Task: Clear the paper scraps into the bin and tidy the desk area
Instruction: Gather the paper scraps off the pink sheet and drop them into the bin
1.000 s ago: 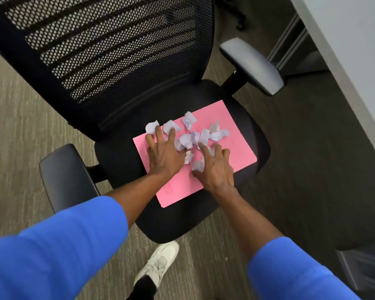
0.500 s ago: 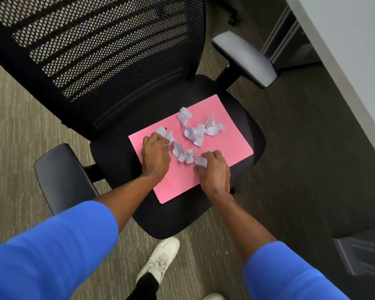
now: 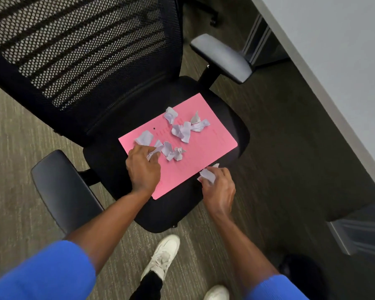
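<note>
A pink sheet (image 3: 204, 152) lies on the black seat of an office chair (image 3: 108, 156). Several crumpled pale-lilac paper scraps (image 3: 183, 129) are scattered on it. My left hand (image 3: 143, 169) rests on the sheet's near-left part, fingers curled around a scrap (image 3: 153, 153) beside more scraps (image 3: 171, 151). My right hand (image 3: 220, 189) is off the sheet's near edge, over the seat's front, closed around a bunch of scraps (image 3: 208, 175).
The chair's mesh back (image 3: 80, 50) fills the top left; its armrests (image 3: 61, 189) (image 3: 221, 57) stick out on both sides. A grey desk edge (image 3: 333, 83) runs down the right. A dark round object (image 3: 301, 276) stands at bottom right. My white shoes (image 3: 162, 256) are on the carpet.
My right hand has pulled back off the pink sheet toward me with scraps in it. My left hand has closed on a scrap at the sheet's left.
</note>
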`<state>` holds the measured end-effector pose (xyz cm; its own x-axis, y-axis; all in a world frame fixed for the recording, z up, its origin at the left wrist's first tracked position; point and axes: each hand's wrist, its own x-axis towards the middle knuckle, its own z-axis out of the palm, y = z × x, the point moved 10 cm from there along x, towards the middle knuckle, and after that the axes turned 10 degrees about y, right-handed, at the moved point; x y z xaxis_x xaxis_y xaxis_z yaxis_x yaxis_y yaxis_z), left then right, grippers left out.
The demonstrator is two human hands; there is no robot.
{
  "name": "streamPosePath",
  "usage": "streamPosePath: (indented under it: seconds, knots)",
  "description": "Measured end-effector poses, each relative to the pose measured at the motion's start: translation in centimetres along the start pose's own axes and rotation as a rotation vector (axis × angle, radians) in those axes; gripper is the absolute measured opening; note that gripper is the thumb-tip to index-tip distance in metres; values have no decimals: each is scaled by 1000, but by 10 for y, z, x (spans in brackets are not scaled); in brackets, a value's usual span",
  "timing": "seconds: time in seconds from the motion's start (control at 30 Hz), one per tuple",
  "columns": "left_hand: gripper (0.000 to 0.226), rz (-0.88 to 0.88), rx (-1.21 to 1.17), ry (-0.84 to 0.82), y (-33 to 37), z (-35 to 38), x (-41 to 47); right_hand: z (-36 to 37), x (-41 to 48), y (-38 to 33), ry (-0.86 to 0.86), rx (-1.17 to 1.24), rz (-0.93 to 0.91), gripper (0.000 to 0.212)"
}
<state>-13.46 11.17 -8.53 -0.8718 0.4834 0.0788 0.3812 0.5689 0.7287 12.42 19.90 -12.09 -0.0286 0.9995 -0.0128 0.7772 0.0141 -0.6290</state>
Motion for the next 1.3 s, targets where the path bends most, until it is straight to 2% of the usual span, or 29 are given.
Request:
streamPosePath:
  seconds: [0.1,0.27,0.43,0.67,0.83,1.0,1.1,1.2,1.3]
  knots:
    - [4,41,-65,-72,29,6,-46,-31,-13,28,55,6,41,38]
    - [7,79,-114,-145,45,21,-115,-62,-39,74,88,9,116,35]
    - [9,138,-137,-334,72,63,-211,-114,-75,152,147,-14,235,30]
    - [5,198,-46,-654,94,146,-342,-173,-135,287,209,-42,457,35]
    - [11,187,16,-789,95,198,-425,-204,-172,381,231,-86,616,35]
    - [20,158,98,-922,77,254,-510,-224,-197,466,300,3,712,32]
    - [16,154,64,-963,72,283,-551,-227,-199,515,266,-44,718,28]
    - [16,222,145,-1022,65,316,-586,-230,-195,551,296,-96,624,23]
    - [19,279,177,-1075,59,349,-616,-224,-194,591,299,-65,673,20]
